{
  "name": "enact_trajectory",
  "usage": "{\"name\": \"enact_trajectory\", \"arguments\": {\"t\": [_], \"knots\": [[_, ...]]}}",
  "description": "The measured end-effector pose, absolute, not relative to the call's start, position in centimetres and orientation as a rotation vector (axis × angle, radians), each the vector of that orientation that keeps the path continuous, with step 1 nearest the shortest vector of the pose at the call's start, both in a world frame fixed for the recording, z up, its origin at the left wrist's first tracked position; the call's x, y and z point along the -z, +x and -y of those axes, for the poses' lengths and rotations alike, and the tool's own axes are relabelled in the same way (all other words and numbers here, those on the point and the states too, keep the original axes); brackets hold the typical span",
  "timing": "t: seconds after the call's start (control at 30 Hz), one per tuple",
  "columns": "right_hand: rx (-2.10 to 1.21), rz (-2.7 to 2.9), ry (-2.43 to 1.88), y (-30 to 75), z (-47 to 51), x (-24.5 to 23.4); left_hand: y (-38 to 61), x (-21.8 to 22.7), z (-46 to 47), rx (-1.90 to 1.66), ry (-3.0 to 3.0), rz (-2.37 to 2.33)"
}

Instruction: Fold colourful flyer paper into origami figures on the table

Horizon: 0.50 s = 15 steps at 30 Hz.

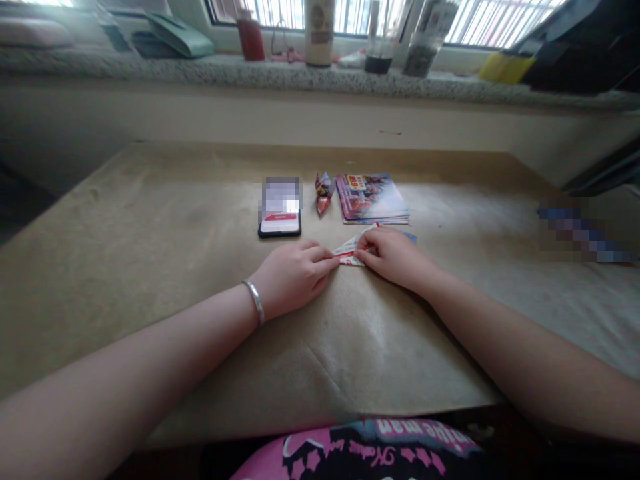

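A folded piece of printed paper (pixel 356 248), white with red stripes, lies on the table between my hands. My left hand (pixel 299 272), with a silver bangle at the wrist, presses its fingertips on the paper's left point. Thumb and index finger of my right hand (pixel 393 252) pinch the paper's upper layer; a bit of blue shows beyond that hand. Just behind is a stack of square printed sheets (pixel 373 199). Left of the stack sits a small folded paper figure (pixel 324 193), pointed at its near end. A phone (pixel 280 210) with its screen lit lies farther left.
The table (pixel 165 267) has a tan cover and meets a wall at the back. Above it, a stone windowsill (pixel 280 75) holds a red jar (pixel 250 37), bottles and a yellow object (pixel 506 67). A blurred blue strip (pixel 583 230) lies at the right.
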State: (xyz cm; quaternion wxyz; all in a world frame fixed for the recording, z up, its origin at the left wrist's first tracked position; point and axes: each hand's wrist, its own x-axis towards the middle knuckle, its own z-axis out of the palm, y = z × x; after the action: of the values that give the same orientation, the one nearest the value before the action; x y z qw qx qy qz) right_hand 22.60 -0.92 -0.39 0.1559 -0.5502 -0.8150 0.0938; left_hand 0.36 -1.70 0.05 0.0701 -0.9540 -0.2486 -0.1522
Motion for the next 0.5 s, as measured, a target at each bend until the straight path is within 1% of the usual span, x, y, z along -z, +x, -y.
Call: {"name": "enact_trajectory", "arguments": {"t": [0.37,0.43,0.5], "knots": [[-0.207,2.389,-1.586,22.47,0.97,0.26,0.36,-0.66,2.08,0.339,-2.810,0.807],[-0.139,2.457,-1.573,22.29,1.19,-0.03,0.36,-0.64,2.06,0.340,-2.808,0.805],[-0.004,2.539,-1.564,21.96,1.57,-0.40,0.34,-0.62,2.03,0.343,-2.809,0.806]]}}
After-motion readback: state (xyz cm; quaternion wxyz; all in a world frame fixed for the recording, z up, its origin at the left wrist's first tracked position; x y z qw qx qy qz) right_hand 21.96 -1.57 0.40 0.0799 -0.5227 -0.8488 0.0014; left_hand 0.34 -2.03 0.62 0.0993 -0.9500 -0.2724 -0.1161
